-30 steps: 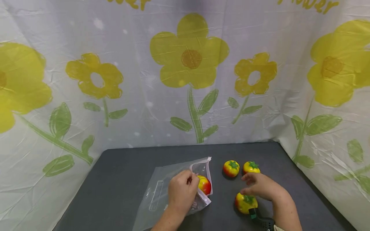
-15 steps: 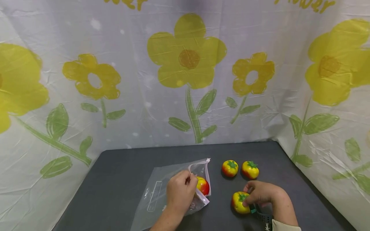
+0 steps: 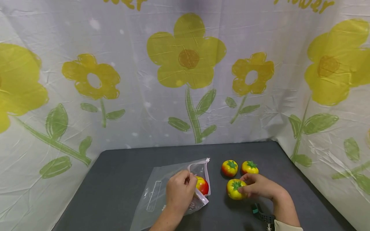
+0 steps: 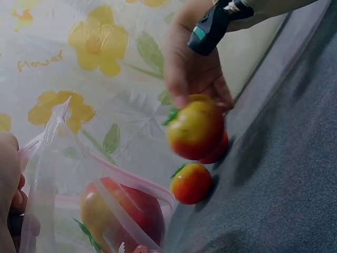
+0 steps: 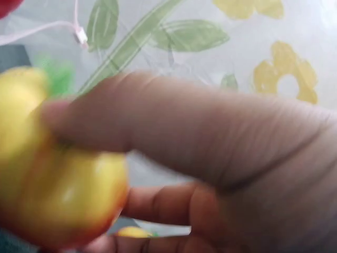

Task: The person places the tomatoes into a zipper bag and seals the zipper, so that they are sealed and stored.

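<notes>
My right hand grips a yellow-red tomato with a green star-shaped top, its thumb across one side. In the left wrist view this tomato is raised off the table. At the left, my left hand pinches the upper edge of a clear zip bag that lies on the table with its pink-rimmed mouth spread toward the right. One tomato sits just inside that mouth. Two more, a left tomato and a right tomato, stand behind my right hand; its fingers partly cover the right one.
The dark grey table ends at the back against a white curtain printed with yellow flowers. A dark wrist strap is on my right wrist.
My right hand has come down onto the nearest tomato, gripped it and lifted it up and slightly to the left. My left hand keeps its hold on the bag's edge.
</notes>
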A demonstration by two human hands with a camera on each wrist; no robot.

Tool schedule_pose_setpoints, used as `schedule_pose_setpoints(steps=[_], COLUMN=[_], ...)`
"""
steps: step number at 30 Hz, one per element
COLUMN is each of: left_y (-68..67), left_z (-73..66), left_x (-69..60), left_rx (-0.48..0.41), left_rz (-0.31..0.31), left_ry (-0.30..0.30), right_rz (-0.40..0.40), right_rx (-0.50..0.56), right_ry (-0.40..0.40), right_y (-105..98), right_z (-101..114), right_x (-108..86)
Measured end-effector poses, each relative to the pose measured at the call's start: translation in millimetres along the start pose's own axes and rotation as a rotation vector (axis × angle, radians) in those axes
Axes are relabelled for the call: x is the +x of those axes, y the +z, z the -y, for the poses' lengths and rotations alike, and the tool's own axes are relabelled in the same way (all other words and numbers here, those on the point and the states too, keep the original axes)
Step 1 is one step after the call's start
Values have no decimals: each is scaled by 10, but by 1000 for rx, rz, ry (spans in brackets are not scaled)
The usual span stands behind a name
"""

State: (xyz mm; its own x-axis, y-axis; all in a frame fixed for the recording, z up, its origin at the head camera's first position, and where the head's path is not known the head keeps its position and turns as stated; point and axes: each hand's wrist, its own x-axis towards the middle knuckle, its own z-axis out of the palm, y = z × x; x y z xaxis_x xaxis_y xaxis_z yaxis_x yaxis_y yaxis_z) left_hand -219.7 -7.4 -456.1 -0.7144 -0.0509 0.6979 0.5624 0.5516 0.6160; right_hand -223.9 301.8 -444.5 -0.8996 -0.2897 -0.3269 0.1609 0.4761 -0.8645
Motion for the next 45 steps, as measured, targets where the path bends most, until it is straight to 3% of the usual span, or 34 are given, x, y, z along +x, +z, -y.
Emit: schedule_pose_setpoints(steps=[9,22,34,38,45], left_y=[6,2,14,15,7], left_z=[11,-6,31,33,37], left_x=[6,-1,7,9,16], left_rx=[15,3,3,-7,7], left_rz=[-24,-20,-87,-101,-92], left_ry=[23,24,130,147,122], right_rz=[-80,-145,-229,-217,-177], right_rx=[30,-7,-20,-5,-9], right_ry=[-92,-118,-150,-180,-288], right_y=[148,549,876,933,958], right_z=[267,509,662,710,766], right_x=[-10,108,239,233,219])
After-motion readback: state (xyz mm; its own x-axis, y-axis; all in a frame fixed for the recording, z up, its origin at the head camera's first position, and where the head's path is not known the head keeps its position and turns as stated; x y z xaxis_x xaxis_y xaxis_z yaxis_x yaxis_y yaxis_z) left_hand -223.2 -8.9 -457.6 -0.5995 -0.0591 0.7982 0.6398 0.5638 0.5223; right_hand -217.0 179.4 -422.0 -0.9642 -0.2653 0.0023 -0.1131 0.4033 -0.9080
